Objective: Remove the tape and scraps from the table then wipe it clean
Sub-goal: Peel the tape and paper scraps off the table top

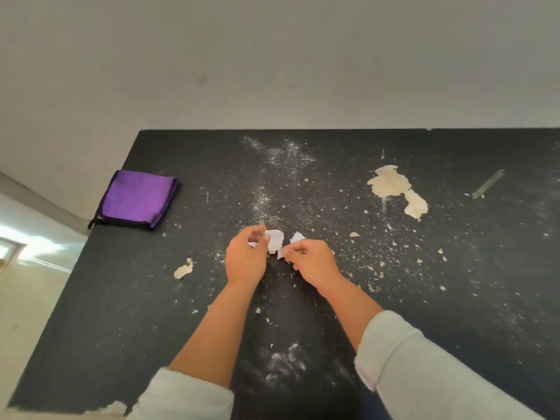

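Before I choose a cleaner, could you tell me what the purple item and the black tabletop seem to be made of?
purple cloth: soft woven fabric, probably microfibre; folded in layers, slight sheen, dark stitched edging.
black tabletop: matte dark coating over a pale base, possibly painted board; the coating has flaked away in pale patches.

Both hands, left hand and right hand, pinching white paper scraps above dusty black table.

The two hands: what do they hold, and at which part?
Both hold white paper scraps. The left hand grips some at their lower left edge; the right hand pinches one piece's lower end.
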